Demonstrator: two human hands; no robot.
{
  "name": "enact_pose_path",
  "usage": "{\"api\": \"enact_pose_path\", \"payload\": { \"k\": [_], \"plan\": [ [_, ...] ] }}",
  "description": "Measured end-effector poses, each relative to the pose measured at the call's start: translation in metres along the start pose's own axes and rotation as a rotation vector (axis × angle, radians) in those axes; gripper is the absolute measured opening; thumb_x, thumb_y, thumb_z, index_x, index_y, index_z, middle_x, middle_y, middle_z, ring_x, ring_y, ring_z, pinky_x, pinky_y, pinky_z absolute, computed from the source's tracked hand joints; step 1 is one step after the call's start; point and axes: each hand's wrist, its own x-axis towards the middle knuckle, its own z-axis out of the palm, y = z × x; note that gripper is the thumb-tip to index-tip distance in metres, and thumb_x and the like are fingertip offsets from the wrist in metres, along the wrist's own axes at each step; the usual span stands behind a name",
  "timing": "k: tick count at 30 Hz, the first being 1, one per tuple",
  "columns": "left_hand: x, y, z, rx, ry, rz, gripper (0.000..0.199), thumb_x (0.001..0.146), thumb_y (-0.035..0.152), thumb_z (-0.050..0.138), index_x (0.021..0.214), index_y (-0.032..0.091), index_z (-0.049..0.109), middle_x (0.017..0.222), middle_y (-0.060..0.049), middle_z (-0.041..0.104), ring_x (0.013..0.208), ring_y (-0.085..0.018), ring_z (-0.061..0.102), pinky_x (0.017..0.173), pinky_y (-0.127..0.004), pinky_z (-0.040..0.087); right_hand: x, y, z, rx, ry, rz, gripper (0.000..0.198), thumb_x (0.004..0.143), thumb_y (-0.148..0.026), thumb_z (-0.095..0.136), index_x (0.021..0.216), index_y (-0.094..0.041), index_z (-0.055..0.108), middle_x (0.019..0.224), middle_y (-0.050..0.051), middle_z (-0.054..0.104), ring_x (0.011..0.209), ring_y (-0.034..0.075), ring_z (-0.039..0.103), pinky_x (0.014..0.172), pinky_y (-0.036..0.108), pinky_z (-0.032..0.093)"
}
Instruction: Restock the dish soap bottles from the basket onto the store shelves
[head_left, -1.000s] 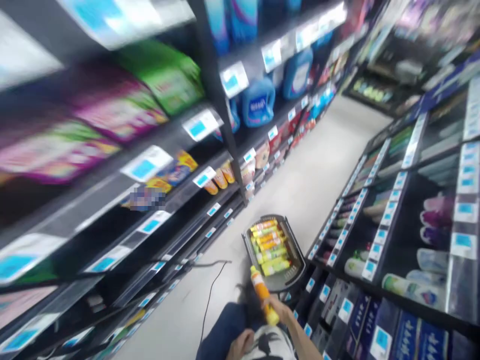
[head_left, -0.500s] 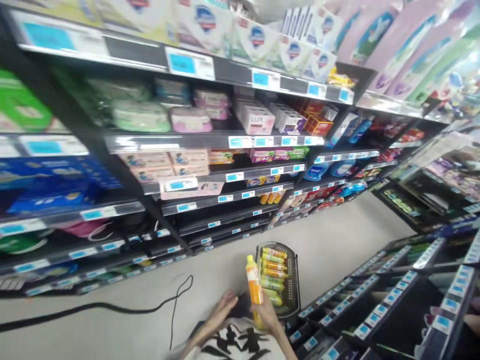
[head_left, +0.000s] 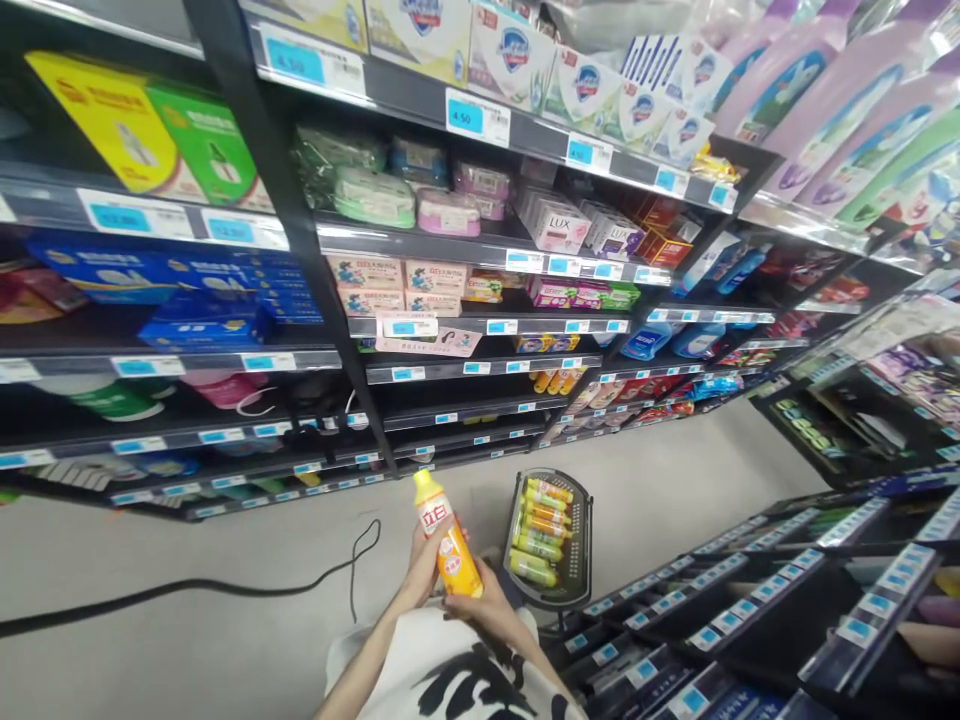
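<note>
An orange bottle of detergent (head_left: 451, 545) with a yellow cap is tilted in front of my body, cap toward the shelves. My left hand (head_left: 426, 555) is closed around its upper side, below the white label. Round its base, my right hand (head_left: 480, 597) is also closed on it. To the right on the floor stands a dark shopping basket (head_left: 579, 555). Several yellow, orange and green bottles (head_left: 541, 535) lie in it side by side. The far sides of both hands are hidden by the bottle.
Black shelves (head_left: 442, 380) with soap boxes and price tags run along the far side. More shelving (head_left: 757, 615) stands close on the right. A black cable (head_left: 225, 588) lies across the floor at left. A dark display bin (head_left: 825, 410) is at the far right.
The detergent bottle has moved left from beside the basket to in front of me. My left hand, free before, has closed on it; my right hand still holds it. The view has shifted.
</note>
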Motion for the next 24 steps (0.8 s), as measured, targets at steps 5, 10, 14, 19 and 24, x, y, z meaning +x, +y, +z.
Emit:
{"api": "enact_pose_path", "payload": {
  "k": [5,10,14,19,24],
  "plan": [
    [-0.015,0.007,0.011,0.001,-0.159,-0.073,0.054,0.075,0.066,0.076,0.086,0.014,0.064,0.076,-0.007,0.074,0.073,-0.023,0.075,0.067,-0.032,0.060,-0.008,-0.006,0.000,-0.107,-0.136,0.100,0.053,0.049,-0.052,0.093,0.086,-0.020,0.072,0.087,0.005,0.070,0.084,0.025,0.065,0.090,0.044,0.054],
    [-0.029,0.009,0.013,0.005,-0.240,-0.177,0.068,0.078,0.081,0.062,0.078,0.013,0.066,0.071,-0.012,0.073,0.074,-0.027,0.075,0.066,-0.034,0.060,-0.022,-0.020,0.003,-0.122,-0.332,0.028,0.054,0.049,-0.059,0.094,0.081,-0.019,0.073,0.085,0.005,0.071,0.086,0.025,0.067,0.093,0.045,0.053],
    [-0.039,0.009,0.003,-0.025,-0.219,-0.185,0.071,0.083,0.082,0.054,0.083,0.013,0.068,0.072,-0.011,0.074,0.073,-0.026,0.075,0.067,-0.033,0.059,-0.037,-0.026,0.010,0.082,-0.441,0.074,0.057,0.056,-0.061,0.088,0.088,-0.017,0.072,0.087,0.007,0.072,0.091,0.026,0.070,0.097,0.044,0.051],
    [-0.046,0.007,-0.007,-0.018,-0.282,-0.243,0.075,0.083,0.085,0.050,0.083,0.013,0.068,0.068,-0.011,0.072,0.068,-0.024,0.073,0.054,-0.028,0.052,-0.043,-0.029,0.021,0.320,-0.517,0.098,0.075,0.051,-0.058,0.091,0.108,-0.017,0.065,0.099,0.011,0.073,0.107,0.031,0.069,0.097,0.048,0.052],
    [-0.038,0.003,-0.009,0.044,-0.184,-0.236,0.082,0.080,0.090,0.045,0.085,0.011,0.069,0.063,-0.010,0.069,0.062,-0.024,0.071,0.054,-0.031,0.054,-0.030,-0.018,0.024,0.300,-0.437,0.143,0.067,0.058,-0.062,0.088,0.100,-0.015,0.065,0.085,0.010,0.072,0.097,0.029,0.072,0.095,0.046,0.053]
  ]
}}
